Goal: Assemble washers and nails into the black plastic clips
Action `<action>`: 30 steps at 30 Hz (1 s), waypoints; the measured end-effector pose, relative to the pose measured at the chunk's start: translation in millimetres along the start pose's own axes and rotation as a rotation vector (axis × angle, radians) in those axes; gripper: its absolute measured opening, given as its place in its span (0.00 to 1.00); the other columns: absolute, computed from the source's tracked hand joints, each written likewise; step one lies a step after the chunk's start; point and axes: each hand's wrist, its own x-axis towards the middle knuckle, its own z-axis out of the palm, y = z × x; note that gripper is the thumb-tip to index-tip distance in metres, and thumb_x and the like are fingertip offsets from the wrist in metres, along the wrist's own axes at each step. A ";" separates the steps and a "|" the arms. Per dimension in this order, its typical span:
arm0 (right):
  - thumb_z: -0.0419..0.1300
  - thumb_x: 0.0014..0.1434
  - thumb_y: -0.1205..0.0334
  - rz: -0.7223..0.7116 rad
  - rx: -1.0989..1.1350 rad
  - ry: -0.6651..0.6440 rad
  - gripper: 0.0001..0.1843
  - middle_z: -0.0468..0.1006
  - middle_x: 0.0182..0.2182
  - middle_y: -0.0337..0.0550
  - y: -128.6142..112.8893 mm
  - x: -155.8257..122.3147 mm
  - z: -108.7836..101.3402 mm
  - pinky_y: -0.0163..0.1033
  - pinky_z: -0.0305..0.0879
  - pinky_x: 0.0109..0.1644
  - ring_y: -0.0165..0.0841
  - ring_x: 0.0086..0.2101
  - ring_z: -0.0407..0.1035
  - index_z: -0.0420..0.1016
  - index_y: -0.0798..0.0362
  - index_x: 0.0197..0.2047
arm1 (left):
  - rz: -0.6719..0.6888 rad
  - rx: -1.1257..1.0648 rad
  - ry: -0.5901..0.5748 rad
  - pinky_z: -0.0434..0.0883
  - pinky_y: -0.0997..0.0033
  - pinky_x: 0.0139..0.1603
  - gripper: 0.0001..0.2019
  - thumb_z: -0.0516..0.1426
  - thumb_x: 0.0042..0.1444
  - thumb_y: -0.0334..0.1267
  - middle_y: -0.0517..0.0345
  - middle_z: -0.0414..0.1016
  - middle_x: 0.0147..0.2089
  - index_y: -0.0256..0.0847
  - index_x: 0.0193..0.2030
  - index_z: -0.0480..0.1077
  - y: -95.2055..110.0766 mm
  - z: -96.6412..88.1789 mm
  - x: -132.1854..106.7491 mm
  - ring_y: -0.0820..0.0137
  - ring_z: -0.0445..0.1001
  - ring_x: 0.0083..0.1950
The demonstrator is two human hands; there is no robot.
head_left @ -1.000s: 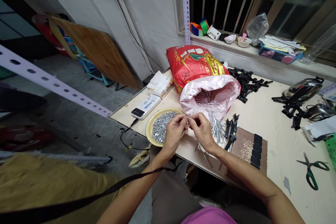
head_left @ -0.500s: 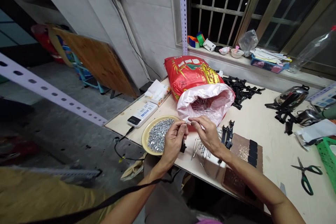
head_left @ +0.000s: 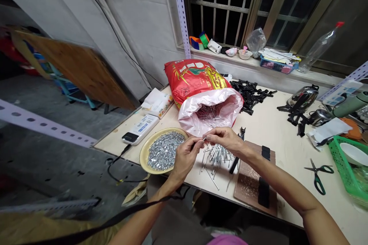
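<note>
My left hand (head_left: 184,157) is closed in a pinch, its fingertips meeting those of my right hand (head_left: 224,138), which is pinched too. A small shiny metal piece shows between the fingertips; its exact kind is too small to make out. Left of my left hand sits a yellow plate (head_left: 143,160) heaped with small silver metal pieces (head_left: 165,151) that look like nuts. Below my right hand lies a loose pile of long silver bolts (head_left: 217,157). A black plastic part (head_left: 234,165) lies beside them. Behind the hands, an open red sack (head_left: 191,80) holds more bolts.
A brown board (head_left: 248,176) with black pads lies right of the bolts. Black plastic parts (head_left: 250,93) are piled behind. Scissors (head_left: 317,176) and a green basket (head_left: 336,153) are at the right. A white power bank (head_left: 140,129) and a tissue pack (head_left: 158,103) stand left.
The camera view has turned right, so the scene sits further left. Both hands stay pinched together, and the bolt pile shows more fully below them.
</note>
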 end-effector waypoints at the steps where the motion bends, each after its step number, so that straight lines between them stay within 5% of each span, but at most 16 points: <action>1: 0.67 0.46 0.45 0.001 -0.011 -0.016 0.21 0.74 0.23 0.37 -1.0 -1.0 -2.3 0.33 0.63 0.33 0.24 0.25 0.65 0.77 0.57 0.30 | 0.013 0.016 -0.003 0.66 0.74 0.29 0.08 0.58 0.52 0.41 0.61 0.72 0.22 0.43 0.27 0.74 -0.2 1.1 -0.2 0.72 0.68 0.24; 8: 0.65 0.48 0.47 0.022 -0.103 -0.040 0.19 0.74 0.23 0.38 11.1 -4.1 -21.4 0.33 0.64 0.30 0.25 0.25 0.66 0.74 0.57 0.29 | 0.057 0.150 -0.005 0.69 0.70 0.36 0.07 0.59 0.52 0.43 0.56 0.77 0.28 0.44 0.30 0.76 -0.3 12.9 -4.7 0.67 0.73 0.31; 12: 0.59 0.55 0.47 -0.040 -0.195 0.077 0.19 0.75 0.27 0.39 16.0 -13.0 -23.1 0.33 0.65 0.31 0.26 0.26 0.67 0.74 0.56 0.35 | -0.268 -0.126 -0.107 0.67 0.75 0.24 0.14 0.60 0.50 0.50 0.60 0.72 0.23 0.40 0.29 0.73 0.0 24.2 -2.4 0.73 0.67 0.23; 16: 0.53 0.62 0.55 -0.191 -0.493 0.316 0.13 0.72 0.26 0.37 11.3 -34.7 -14.7 0.34 0.63 0.32 0.27 0.27 0.65 0.71 0.55 0.32 | -0.481 -0.495 -0.122 0.69 0.76 0.23 0.21 0.65 0.41 0.54 0.59 0.72 0.28 0.37 0.31 0.72 2.6 35.3 1.0 0.73 0.70 0.28; 23: 0.49 0.66 0.62 -0.587 -0.853 0.560 0.12 0.75 0.32 0.44 14.7 -64.5 -11.9 0.36 0.67 0.38 0.31 0.34 0.69 0.73 0.54 0.37 | -0.475 -0.589 -0.213 0.55 0.83 0.15 0.21 0.64 0.43 0.56 0.70 0.60 0.19 0.39 0.31 0.69 9.8 45.9 -4.3 0.84 0.52 0.15; 30: 0.47 0.68 0.63 -0.628 -1.324 0.510 0.15 0.78 0.32 0.45 20.4 -82.0 -28.0 0.39 0.64 0.38 0.31 0.32 0.69 0.76 0.53 0.42 | -0.416 -0.404 -0.292 0.47 0.80 0.16 0.21 0.62 0.45 0.57 0.71 0.54 0.17 0.38 0.30 0.70 12.6 63.0 -17.7 0.82 0.50 0.17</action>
